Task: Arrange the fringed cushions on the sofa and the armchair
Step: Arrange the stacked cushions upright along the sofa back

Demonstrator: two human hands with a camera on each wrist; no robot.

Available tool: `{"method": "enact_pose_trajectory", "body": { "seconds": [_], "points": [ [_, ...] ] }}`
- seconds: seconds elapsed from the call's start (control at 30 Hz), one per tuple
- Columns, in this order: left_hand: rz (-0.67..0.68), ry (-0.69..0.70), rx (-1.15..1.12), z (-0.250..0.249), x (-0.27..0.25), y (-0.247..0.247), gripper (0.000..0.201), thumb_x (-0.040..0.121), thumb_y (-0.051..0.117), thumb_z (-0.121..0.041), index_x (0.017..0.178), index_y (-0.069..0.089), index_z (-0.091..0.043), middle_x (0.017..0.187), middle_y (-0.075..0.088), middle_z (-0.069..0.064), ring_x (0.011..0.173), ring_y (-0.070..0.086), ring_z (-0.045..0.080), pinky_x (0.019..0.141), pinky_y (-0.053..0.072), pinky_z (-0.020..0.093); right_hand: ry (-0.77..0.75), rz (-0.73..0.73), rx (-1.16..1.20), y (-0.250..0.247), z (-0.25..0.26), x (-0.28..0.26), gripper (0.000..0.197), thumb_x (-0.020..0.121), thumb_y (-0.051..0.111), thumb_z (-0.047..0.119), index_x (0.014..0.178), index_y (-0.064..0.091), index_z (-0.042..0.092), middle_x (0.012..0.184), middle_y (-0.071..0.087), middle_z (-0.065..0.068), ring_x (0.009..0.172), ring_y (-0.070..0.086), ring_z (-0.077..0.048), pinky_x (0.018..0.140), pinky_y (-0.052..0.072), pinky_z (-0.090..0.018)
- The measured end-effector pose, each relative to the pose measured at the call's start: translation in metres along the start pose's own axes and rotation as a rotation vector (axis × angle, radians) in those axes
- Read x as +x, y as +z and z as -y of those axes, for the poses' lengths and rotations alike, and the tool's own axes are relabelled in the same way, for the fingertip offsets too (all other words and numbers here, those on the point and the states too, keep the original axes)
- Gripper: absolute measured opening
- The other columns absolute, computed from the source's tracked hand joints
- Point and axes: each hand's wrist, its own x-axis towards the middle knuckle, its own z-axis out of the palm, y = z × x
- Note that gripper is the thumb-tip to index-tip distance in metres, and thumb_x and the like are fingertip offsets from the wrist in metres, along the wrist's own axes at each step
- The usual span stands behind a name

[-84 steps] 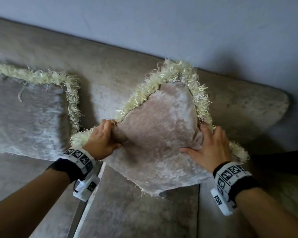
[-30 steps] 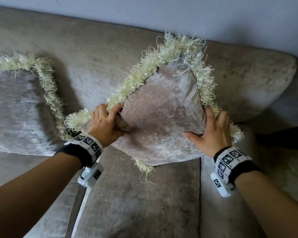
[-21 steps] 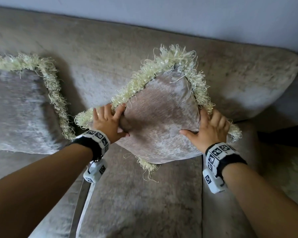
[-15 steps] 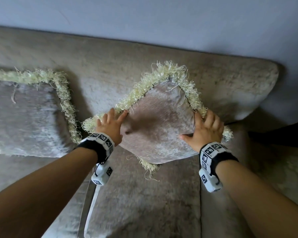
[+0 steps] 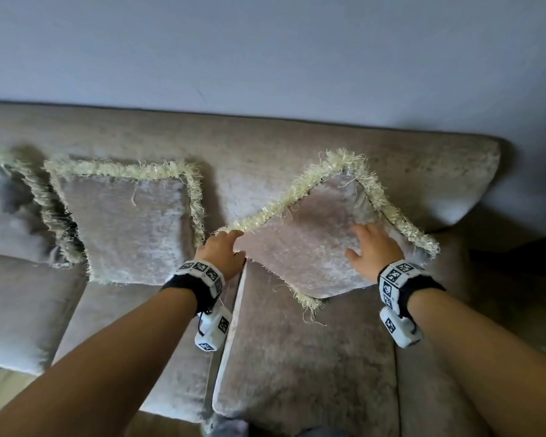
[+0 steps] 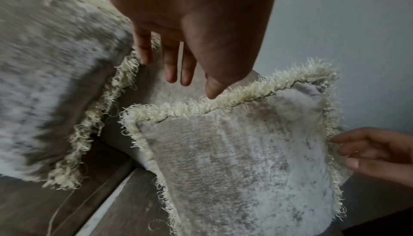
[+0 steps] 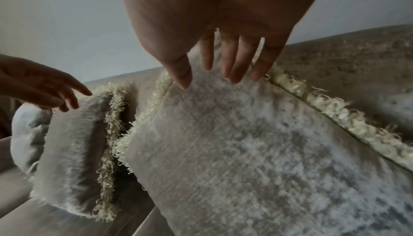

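Note:
A beige cushion with a cream fringe (image 5: pixel 312 244) stands on one corner like a diamond and leans on the sofa's backrest (image 5: pixel 259 149). My left hand (image 5: pixel 223 252) is at its left corner, fingers straight; in the left wrist view the thumb tip just touches the fringe (image 6: pixel 225 98). My right hand (image 5: pixel 374 247) hovers over the cushion's right face (image 7: pixel 257 151) with fingers loosely spread, and neither hand grips anything. A second fringed cushion (image 5: pixel 126 228) stands square against the backrest to the left.
A third fringed cushion (image 5: pixel 7 212) leans at the far left, partly behind the second. The sofa seat (image 5: pixel 297 367) runs below the cushions. A pale wall (image 5: pixel 265 52) rises behind the backrest. A dark area (image 5: pixel 524 257) lies past the sofa's right end.
Both hands have let go of the diamond cushion's sides and opened. The cushion has settled lower against the backrest, and my view has pulled back.

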Motion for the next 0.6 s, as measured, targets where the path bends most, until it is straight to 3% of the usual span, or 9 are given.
{"method": "enact_pose_trajectory", "body": {
  "seconds": [0.3,0.43,0.6],
  "points": [
    [0.026,-0.027,-0.113,0.164,-0.046,-0.034,0.038,0.095,0.047,-0.039,0.132,0.047,-0.030,0.121,0.062,0.004,0.107,0.060,0.026,0.093,0.049,0.046,-0.012,0.069,0.069,0.015,0.144,-0.020,0.031,0.092,0.057,0.038,0.121,0.059,0.026,0.120,0.062,0.001,0.102,0.061,-0.020,0.084,0.051,-0.035],
    [-0.013,-0.045,-0.117,0.248,-0.059,-0.055,0.036,0.095,0.050,-0.039,0.130,0.049,-0.028,0.118,0.062,0.001,0.107,0.060,0.024,0.094,0.048,0.045,-0.019,0.040,0.105,0.026,0.217,-0.024,0.026,0.091,0.058,0.034,0.116,0.061,0.027,0.117,0.063,0.003,0.098,0.061,-0.018,0.080,0.048,-0.030],
    [0.007,-0.063,-0.130,0.319,-0.057,-0.071,0.038,0.095,0.051,-0.039,0.131,0.048,-0.025,0.119,0.061,0.003,0.107,0.059,0.024,0.095,0.048,0.044,-0.024,0.022,0.159,0.036,0.285,-0.021,0.026,0.092,0.058,0.034,0.117,0.060,0.027,0.115,0.061,0.004,0.089,0.057,-0.014,0.079,0.050,-0.031]
  ]
}}
